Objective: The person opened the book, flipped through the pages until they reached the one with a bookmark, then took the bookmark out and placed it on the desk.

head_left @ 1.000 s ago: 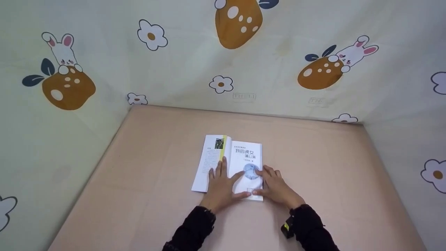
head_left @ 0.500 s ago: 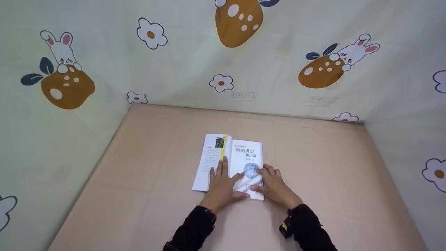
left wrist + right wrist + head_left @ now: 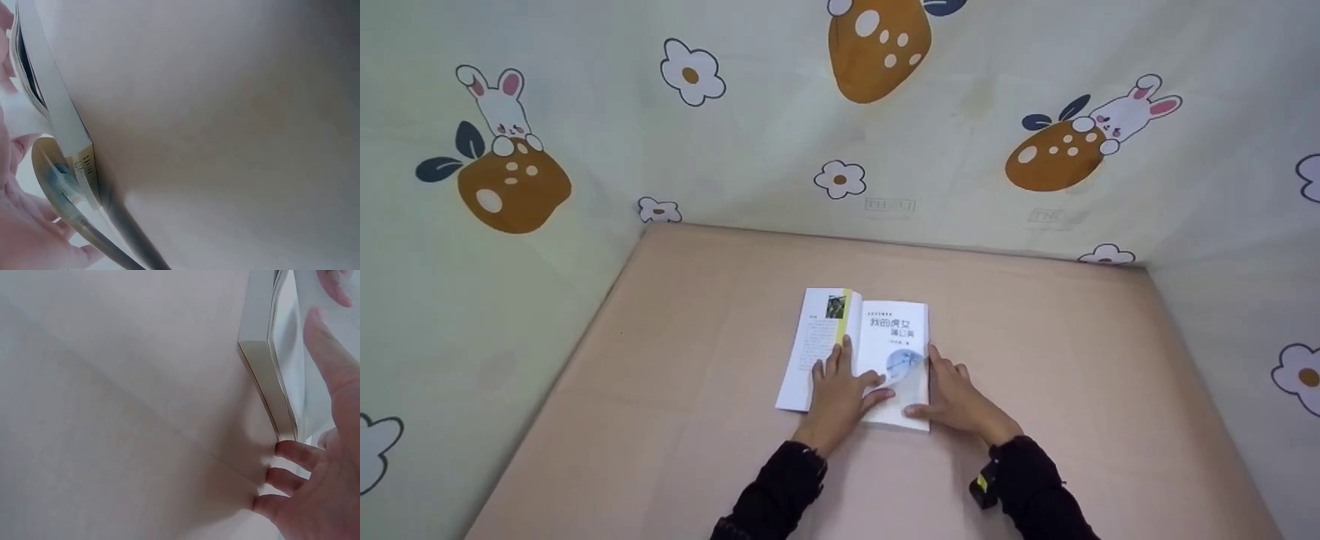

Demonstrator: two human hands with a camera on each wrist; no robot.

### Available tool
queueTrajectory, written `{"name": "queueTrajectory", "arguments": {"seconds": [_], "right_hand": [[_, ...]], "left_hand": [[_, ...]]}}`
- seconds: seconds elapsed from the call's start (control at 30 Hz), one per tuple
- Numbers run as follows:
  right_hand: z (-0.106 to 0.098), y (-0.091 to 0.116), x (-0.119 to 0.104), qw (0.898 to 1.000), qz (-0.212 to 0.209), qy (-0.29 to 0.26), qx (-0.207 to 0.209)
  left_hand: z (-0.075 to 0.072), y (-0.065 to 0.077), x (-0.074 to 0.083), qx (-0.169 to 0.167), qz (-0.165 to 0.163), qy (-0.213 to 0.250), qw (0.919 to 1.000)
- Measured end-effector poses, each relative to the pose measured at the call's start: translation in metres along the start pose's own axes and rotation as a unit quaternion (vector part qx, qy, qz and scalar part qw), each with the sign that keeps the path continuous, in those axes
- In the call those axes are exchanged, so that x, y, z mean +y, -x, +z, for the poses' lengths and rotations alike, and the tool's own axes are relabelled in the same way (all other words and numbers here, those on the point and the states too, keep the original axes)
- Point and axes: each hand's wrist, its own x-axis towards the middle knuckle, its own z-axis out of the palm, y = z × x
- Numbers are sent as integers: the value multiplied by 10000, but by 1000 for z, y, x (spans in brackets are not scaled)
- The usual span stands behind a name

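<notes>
An open book (image 3: 889, 315) lies on the table, its title page (image 3: 881, 349) on the right and a cover flap (image 3: 814, 330) with a small photo on the left. My left hand (image 3: 836, 397) rests across the left side and gutter, while its thumb and index finger pinch the title page's lifted lower corner. In the left wrist view the white page (image 3: 25, 115) curves up between the fingers. At the book's right edge is my right hand (image 3: 964, 401), its thumb resting on the lower pages. The right wrist view shows its other fingertips touching the table beside the page block (image 3: 273, 382).
The beige tabletop (image 3: 697, 337) surrounds the book. Pale cloth walls (image 3: 765, 135) printed with rabbits, fruit and flowers enclose it at the back and both sides. A small black and yellow device (image 3: 982, 487) sits at the right wrist.
The title page's lower right corner has lifted and folded leftward to my left thumb and index finger. My right thumb slid slightly upward over the page. The left hand stayed nearly in place.
</notes>
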Motion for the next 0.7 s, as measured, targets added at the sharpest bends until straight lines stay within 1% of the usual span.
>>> {"name": "queueTrajectory", "arguments": {"seconds": [0.1, 0.27, 0.37, 0.53, 0.63, 0.7], "right_hand": [[1, 1, 1, 9999, -28, 152, -63], [2, 4, -1, 9993, -212, 307, 22], [2, 6, -2, 9989, -278, 388, 36], [3, 5, -1, 9991, -219, 341, 101], [3, 4, 1, 9991, -124, 404, -13], [3, 4, 1, 9991, -115, 399, -60]], "left_hand": [[1, 0, 1, 42, -18, -3, 10000], [-1, -2, 2, 64, -167, 137, 9997], [-1, -3, 2, 114, -274, 136, 9995], [-2, -6, 3, 382, -305, -88, 9988], [-2, -6, 4, 534, -347, -142, 9979], [-1, -7, 5, 760, -359, -119, 9964]]}}
